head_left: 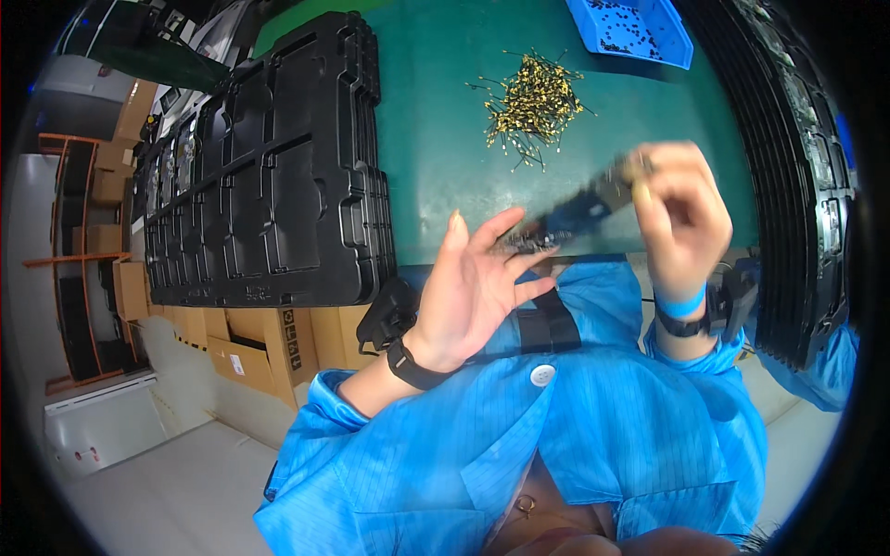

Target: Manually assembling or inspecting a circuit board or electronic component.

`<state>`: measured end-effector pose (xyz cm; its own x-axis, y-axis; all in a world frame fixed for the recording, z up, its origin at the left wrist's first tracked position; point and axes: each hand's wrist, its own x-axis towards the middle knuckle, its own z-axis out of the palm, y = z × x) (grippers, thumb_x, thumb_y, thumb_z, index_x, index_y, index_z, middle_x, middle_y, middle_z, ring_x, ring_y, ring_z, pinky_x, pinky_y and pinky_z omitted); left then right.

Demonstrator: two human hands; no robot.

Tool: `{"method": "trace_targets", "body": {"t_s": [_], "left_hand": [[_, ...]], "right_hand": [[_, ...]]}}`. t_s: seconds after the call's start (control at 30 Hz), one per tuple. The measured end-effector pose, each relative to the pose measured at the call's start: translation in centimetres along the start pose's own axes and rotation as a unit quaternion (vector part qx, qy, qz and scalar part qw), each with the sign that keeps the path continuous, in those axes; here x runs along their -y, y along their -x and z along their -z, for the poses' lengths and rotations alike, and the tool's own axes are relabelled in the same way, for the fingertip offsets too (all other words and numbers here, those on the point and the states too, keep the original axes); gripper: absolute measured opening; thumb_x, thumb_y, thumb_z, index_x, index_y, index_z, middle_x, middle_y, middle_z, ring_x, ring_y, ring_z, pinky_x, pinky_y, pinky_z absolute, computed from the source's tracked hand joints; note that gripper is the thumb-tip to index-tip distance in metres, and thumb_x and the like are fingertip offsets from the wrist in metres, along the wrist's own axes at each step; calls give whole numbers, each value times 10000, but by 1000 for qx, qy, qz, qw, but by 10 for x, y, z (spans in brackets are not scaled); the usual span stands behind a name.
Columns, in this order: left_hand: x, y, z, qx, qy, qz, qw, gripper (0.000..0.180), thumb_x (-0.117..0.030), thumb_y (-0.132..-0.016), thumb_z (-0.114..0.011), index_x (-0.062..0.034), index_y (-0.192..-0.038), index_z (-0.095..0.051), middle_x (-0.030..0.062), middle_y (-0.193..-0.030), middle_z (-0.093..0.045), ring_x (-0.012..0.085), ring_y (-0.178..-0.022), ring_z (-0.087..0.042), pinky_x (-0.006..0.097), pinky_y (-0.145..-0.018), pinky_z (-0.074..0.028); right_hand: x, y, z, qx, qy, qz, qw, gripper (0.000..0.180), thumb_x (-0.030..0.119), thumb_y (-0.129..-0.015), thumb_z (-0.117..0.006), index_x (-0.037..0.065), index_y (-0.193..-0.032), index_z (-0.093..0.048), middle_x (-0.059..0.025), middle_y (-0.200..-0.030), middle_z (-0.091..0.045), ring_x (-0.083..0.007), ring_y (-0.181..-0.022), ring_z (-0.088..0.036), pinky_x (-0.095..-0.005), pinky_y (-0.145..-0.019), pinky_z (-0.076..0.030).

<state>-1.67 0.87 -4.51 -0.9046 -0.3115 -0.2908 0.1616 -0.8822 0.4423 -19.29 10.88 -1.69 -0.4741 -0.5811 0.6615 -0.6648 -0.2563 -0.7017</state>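
Note:
My right hand pinches one end of a dark circuit board between thumb and fingers. The board slants down to the left over the mat's near edge and is smeared by motion. At its lower end is my left hand, palm up with the fingers spread. Some of those fingers lie against or just behind the board; whether they grip it is unclear, but the hand looks open. Beyond the board, a heap of short black cables with yellow ends lies on the green mat.
A stack of black moulded trays rises at the left, its top one divided into compartments. Another tray stack holds boards at the right. A blue bin with small black parts sits at the far right. Cardboard boxes stand below left.

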Motion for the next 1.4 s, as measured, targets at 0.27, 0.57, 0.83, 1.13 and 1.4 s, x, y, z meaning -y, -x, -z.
{"method": "trace_targets", "body": {"t_s": [0.27, 0.57, 0.83, 1.13, 1.4], "left_hand": [[-6, 7, -19, -85, -8, 74, 994, 502, -313, -909, -467, -26, -1285, -300, 194, -1292, -392, 290, -1156, -442, 424, -948, -384], [-8, 6, -11, -102, -89, -5, 991, 457, -122, -860, -528, 36, -1255, -363, 117, -1134, -539, 167, -1005, -537, 301, -886, -425], [0, 0, -12, -120, -236, -154, 952, 332, -96, -810, -632, 16, -1069, -455, 61, -932, -596, 83, -852, -552, 231, -754, -454], [-13, 3, -22, -106, -419, -149, 889, 259, -170, -780, -686, 16, -920, -571, 47, -832, -637, 61, -768, -573, 227, -682, -471], [-15, 6, -19, -98, -464, -103, 875, 278, -202, -780, -683, 0, -934, -571, 18, -771, -610, 54, -725, -539, 220, -630, -441]], "right_hand": [[31, 11, 19, 170, -43, 271, 946, 169, 24, -613, -661, 27, -765, -588, -105, -838, -602, -292, -817, -618, -353, -657, -531], [42, 4, 13, 339, -70, 321, 881, 33, 44, -651, -606, 24, -672, -593, -110, -912, -640, -225, -828, -629, -357, -780, -494], [9, 4, 28, 162, -188, -109, 963, 42, 16, -707, -617, 38, -706, -581, -113, -864, -606, -208, -799, -583, -305, -774, -426], [11, -10, -1, 236, -189, -180, 936, 38, 2, -737, -607, 27, -751, -582, -83, -892, -590, -174, -842, -555, -285, -754, -423], [14, -6, -10, 284, -194, -218, 913, 40, -45, -768, -579, -10, -786, -575, -78, -906, -569, -128, -810, -584, -243, -700, -496]]}}
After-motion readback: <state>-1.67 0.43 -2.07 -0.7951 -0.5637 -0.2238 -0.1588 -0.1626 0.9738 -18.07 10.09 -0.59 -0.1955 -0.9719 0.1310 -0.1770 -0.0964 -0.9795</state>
